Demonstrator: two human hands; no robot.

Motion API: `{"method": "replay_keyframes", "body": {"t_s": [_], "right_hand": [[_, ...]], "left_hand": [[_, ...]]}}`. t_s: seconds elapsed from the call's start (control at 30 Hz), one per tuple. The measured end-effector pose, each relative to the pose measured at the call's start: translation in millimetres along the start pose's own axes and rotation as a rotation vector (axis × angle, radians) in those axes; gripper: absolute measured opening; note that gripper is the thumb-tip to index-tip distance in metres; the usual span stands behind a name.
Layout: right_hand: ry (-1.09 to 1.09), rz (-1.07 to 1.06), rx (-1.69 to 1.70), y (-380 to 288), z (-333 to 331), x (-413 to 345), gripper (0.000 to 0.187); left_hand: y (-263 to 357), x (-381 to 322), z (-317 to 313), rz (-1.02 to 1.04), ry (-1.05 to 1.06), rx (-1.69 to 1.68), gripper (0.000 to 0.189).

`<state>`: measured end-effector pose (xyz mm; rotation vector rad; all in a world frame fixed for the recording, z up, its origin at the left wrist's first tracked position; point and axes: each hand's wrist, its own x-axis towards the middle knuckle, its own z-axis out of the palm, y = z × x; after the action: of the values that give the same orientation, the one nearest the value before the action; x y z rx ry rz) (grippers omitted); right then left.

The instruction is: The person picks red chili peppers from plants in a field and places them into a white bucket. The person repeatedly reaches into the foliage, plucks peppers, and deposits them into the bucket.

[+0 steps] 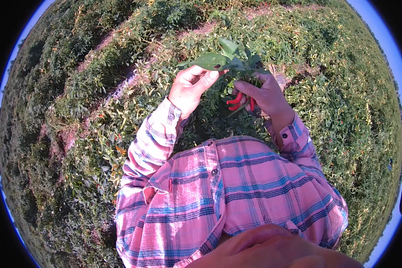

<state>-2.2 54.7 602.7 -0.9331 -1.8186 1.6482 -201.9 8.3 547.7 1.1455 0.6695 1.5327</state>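
Observation:
My right hand (266,92) is closed around the stems of a leafy chili pepper sprig, with several red chili peppers (235,99) hanging below its fingers. The sprig's green leaves (236,62) rise above that hand. On the other side, my left hand (192,87) pinches a large green leaf (210,61) between thumb and fingers; this leaf has a small dark hole near its end. Both hands are raised in front of my chest, a little apart. Whether the large leaf is joined to the sprig cannot be made out.
Dense chili plants (341,110) with scattered red and yellowish pods surround me. Strips of bare soil (104,42) run between rows at the left. Shaded foliage (217,124) lies just below my hands.

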Motion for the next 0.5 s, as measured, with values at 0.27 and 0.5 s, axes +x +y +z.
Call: {"method": "replay_keyframes", "body": {"t_s": [0.27,0.5], "right_hand": [[-0.244,0.091,0.058,29.2,-36.1,11.1,0.026],[-0.305,0.167,-0.055,48.4,-72.5,20.7,0.031]], "left_hand": [[-30.8,25.8,35.7,-0.128,-0.057,0.083,0.049],[-42.6,65.8,45.0,-0.084,-0.150,0.873,0.030]]}}
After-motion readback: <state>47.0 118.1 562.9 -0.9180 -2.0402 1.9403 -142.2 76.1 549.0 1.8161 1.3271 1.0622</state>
